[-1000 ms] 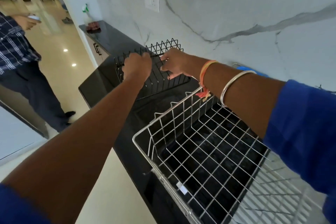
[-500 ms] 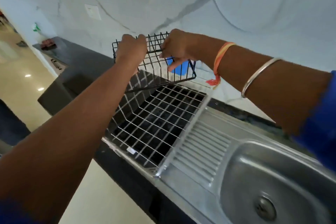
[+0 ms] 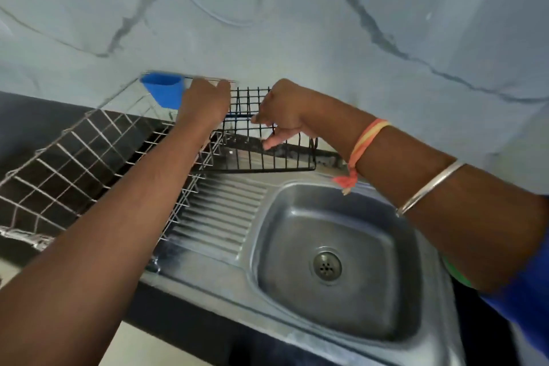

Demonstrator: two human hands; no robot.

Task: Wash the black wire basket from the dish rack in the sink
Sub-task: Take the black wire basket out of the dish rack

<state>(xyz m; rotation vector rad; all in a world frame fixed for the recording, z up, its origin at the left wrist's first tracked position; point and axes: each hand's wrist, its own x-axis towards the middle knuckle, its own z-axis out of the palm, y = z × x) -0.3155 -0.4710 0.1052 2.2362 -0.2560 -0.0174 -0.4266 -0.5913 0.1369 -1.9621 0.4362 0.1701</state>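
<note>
Gripping the black wire basket [image 3: 269, 159] from both sides, the person holds it in the air above the far end of the ribbed drainboard [image 3: 219, 217], close to the marble wall [image 3: 297, 24]. The basket is tilted, its lower edge hanging just over the steel between the silver dish rack [image 3: 74, 151] and the sink [image 3: 368, 336]. It does not appear to touch the drainboard, though the blur makes that hard to judge.

The left hand [image 3: 205, 101] is seen from the back, curled over the basket's upper left rim; its fingertips are hidden behind the wires. The right hand [image 3: 282, 110] grips the upper right part, its fingers [image 3: 269, 142] curled through the grid, with one digit pointing down along the wires.

An orange thread band [image 3: 367, 140] and a silver bangle [image 3: 430, 187] sit on the right forearm, and a blue sleeve [image 3: 528, 291] shows at the right edge. The sink's bowl has a round drain [image 3: 326, 265] in the middle. The dish rack stands on the black table [image 3: 29, 116], left of the drainboard, with a blue cup [image 3: 165, 92] hung at its far corner, just left of the left hand.
</note>
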